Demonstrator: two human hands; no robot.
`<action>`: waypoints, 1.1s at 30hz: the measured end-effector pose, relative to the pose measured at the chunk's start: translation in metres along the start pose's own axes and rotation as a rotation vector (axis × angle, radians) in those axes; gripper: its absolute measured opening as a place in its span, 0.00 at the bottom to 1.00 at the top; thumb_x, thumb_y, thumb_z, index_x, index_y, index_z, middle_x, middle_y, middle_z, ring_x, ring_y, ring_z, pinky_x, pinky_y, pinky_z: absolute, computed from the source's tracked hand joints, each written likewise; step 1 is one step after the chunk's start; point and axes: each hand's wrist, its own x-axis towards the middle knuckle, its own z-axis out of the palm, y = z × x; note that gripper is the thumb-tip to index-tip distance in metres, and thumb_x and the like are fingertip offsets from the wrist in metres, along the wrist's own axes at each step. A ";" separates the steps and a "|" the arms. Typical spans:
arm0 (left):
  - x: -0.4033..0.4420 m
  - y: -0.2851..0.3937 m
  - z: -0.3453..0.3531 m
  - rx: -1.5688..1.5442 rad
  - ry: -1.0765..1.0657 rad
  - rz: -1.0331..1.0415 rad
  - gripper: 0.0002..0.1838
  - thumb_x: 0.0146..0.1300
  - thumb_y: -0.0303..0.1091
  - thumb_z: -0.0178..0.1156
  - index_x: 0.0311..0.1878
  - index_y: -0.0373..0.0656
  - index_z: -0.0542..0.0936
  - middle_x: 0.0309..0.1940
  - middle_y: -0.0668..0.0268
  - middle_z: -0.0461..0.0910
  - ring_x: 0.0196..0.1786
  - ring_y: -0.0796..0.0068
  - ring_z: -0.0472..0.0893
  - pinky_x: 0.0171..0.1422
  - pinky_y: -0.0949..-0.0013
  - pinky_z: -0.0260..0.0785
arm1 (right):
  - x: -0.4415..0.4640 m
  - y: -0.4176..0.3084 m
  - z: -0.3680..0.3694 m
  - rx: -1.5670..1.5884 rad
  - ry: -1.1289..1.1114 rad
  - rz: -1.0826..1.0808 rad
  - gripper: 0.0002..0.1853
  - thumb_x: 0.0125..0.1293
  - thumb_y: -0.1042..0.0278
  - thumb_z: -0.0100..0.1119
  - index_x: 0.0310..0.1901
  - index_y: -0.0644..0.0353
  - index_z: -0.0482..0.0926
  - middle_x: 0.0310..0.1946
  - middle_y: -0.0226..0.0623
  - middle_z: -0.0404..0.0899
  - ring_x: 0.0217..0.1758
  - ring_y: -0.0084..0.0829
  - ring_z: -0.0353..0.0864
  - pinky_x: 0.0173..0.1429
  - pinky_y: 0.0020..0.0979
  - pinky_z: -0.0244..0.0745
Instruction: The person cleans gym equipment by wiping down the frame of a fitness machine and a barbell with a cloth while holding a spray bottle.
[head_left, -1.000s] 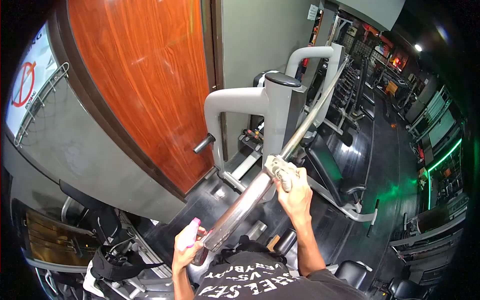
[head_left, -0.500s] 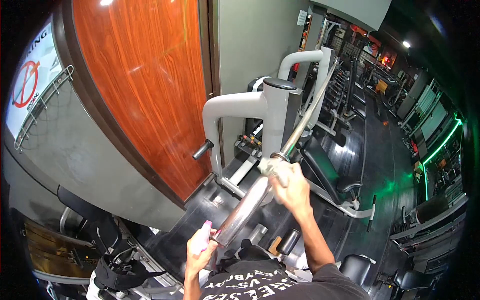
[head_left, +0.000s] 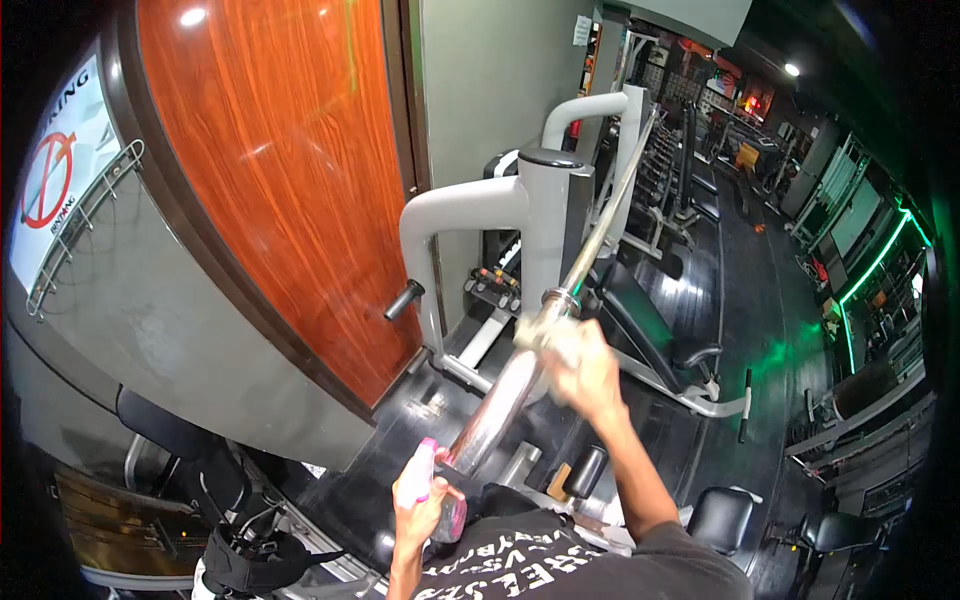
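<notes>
My right hand (head_left: 585, 375) is closed on a pale cloth (head_left: 548, 338), pressed round the thick sleeve of a metal barbell (head_left: 500, 405). Motion blurs the cloth and fingers. Just above them shows the bar's collar, and the thinner shaft (head_left: 610, 210) runs away past the grey rack post. My left hand (head_left: 422, 500) grips a spray bottle (head_left: 448, 520) with a pink and white nozzle, close to the sleeve's near end.
The grey rack (head_left: 545, 230) stands ahead, with a wooden door (head_left: 280, 180) to its left. A black padded bench (head_left: 640, 325) is right of the bar. At lower left is a black bag (head_left: 255, 565). Dumbbell racks (head_left: 655, 165) line the back.
My right hand and the cloth have shifted slightly along the sleeve toward the collar. My left hand with the bottle has moved to the right, and the view has turned a little.
</notes>
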 end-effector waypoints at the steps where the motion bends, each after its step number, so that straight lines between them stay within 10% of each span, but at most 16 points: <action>1: 0.000 0.003 0.003 0.030 -0.019 -0.012 0.29 0.68 0.41 0.62 0.64 0.31 0.69 0.54 0.54 0.78 0.31 0.68 0.84 0.34 0.67 0.79 | 0.012 0.014 0.002 -0.002 0.093 0.157 0.18 0.57 0.55 0.69 0.49 0.49 0.82 0.40 0.43 0.75 0.40 0.48 0.81 0.43 0.43 0.78; 2: 0.001 0.004 0.006 0.068 -0.020 0.003 0.36 0.67 0.52 0.61 0.66 0.31 0.67 0.55 0.54 0.77 0.30 0.68 0.84 0.32 0.68 0.77 | 0.020 0.029 0.005 -0.054 0.140 0.086 0.18 0.57 0.55 0.69 0.48 0.51 0.82 0.40 0.43 0.75 0.41 0.49 0.81 0.43 0.43 0.78; 4: 0.002 0.011 0.008 0.039 -0.010 -0.037 0.30 0.67 0.44 0.62 0.63 0.30 0.70 0.52 0.55 0.79 0.34 0.66 0.85 0.37 0.68 0.79 | 0.016 0.015 0.002 -0.024 0.092 0.190 0.17 0.59 0.56 0.67 0.47 0.52 0.81 0.41 0.44 0.74 0.41 0.49 0.81 0.43 0.43 0.78; 8: 0.005 0.002 0.000 0.073 -0.013 -0.068 0.30 0.67 0.47 0.63 0.61 0.30 0.72 0.49 0.56 0.81 0.38 0.68 0.85 0.42 0.69 0.77 | -0.042 -0.050 0.009 0.211 -0.231 -0.530 0.18 0.56 0.58 0.67 0.50 0.37 0.83 0.49 0.36 0.81 0.44 0.39 0.83 0.46 0.35 0.83; 11: 0.008 -0.014 -0.002 0.237 0.113 0.058 0.30 0.66 0.48 0.63 0.58 0.30 0.74 0.46 0.58 0.82 0.41 0.73 0.83 0.45 0.70 0.75 | -0.057 -0.073 -0.003 0.161 -0.524 -0.399 0.20 0.50 0.64 0.69 0.48 0.38 0.84 0.51 0.35 0.81 0.47 0.37 0.84 0.45 0.33 0.84; 13: 0.008 0.003 0.002 0.087 0.066 -0.096 0.30 0.65 0.51 0.64 0.55 0.31 0.76 0.44 0.60 0.82 0.43 0.75 0.81 0.47 0.70 0.74 | -0.027 -0.036 0.007 0.112 -0.229 -0.538 0.17 0.50 0.64 0.68 0.45 0.42 0.84 0.47 0.37 0.80 0.43 0.38 0.84 0.41 0.35 0.84; 17: 0.009 0.003 0.004 0.153 0.084 -0.085 0.30 0.64 0.55 0.63 0.52 0.33 0.79 0.41 0.61 0.82 0.43 0.75 0.80 0.48 0.70 0.73 | 0.030 0.023 0.000 -0.119 0.195 0.001 0.14 0.55 0.61 0.67 0.44 0.47 0.83 0.38 0.39 0.77 0.41 0.43 0.81 0.40 0.40 0.81; 19: 0.010 -0.001 0.002 0.234 0.081 -0.025 0.30 0.64 0.55 0.63 0.52 0.33 0.79 0.41 0.61 0.82 0.41 0.75 0.80 0.46 0.71 0.73 | 0.022 0.012 0.001 -0.073 0.055 0.158 0.16 0.55 0.61 0.67 0.48 0.46 0.82 0.40 0.39 0.77 0.40 0.45 0.81 0.43 0.41 0.80; 20: 0.010 -0.002 0.004 0.206 0.097 -0.026 0.30 0.65 0.54 0.63 0.52 0.32 0.79 0.41 0.60 0.82 0.40 0.75 0.80 0.45 0.70 0.74 | 0.011 -0.012 -0.005 -0.166 -0.022 -0.179 0.20 0.54 0.61 0.67 0.51 0.44 0.81 0.42 0.39 0.77 0.38 0.45 0.82 0.44 0.41 0.80; 24: 0.012 0.001 0.012 0.069 0.140 -0.016 0.27 0.65 0.51 0.64 0.51 0.32 0.79 0.39 0.60 0.82 0.37 0.77 0.80 0.41 0.71 0.74 | -0.049 -0.066 0.001 0.223 -0.476 -0.304 0.24 0.50 0.61 0.70 0.53 0.38 0.82 0.48 0.35 0.79 0.41 0.38 0.85 0.42 0.37 0.84; 28: 0.013 0.001 0.014 0.144 0.177 0.034 0.26 0.64 0.49 0.66 0.52 0.32 0.79 0.39 0.62 0.82 0.33 0.79 0.79 0.40 0.72 0.73 | -0.006 -0.017 0.001 0.110 -0.268 -0.385 0.19 0.55 0.62 0.66 0.51 0.41 0.82 0.45 0.36 0.78 0.38 0.39 0.81 0.43 0.37 0.82; 31: 0.013 0.001 0.009 0.262 0.130 0.085 0.26 0.64 0.48 0.66 0.52 0.32 0.79 0.40 0.62 0.82 0.34 0.79 0.78 0.41 0.72 0.73 | 0.034 0.032 0.005 0.140 0.099 0.157 0.16 0.57 0.60 0.67 0.48 0.48 0.82 0.40 0.43 0.75 0.40 0.46 0.80 0.44 0.41 0.78; 33: 0.014 0.004 0.012 0.249 0.140 0.073 0.25 0.64 0.46 0.67 0.52 0.32 0.79 0.40 0.62 0.82 0.35 0.79 0.79 0.42 0.72 0.73 | 0.042 0.042 0.011 0.008 0.159 0.001 0.16 0.58 0.61 0.66 0.49 0.49 0.82 0.40 0.42 0.76 0.42 0.45 0.81 0.44 0.42 0.79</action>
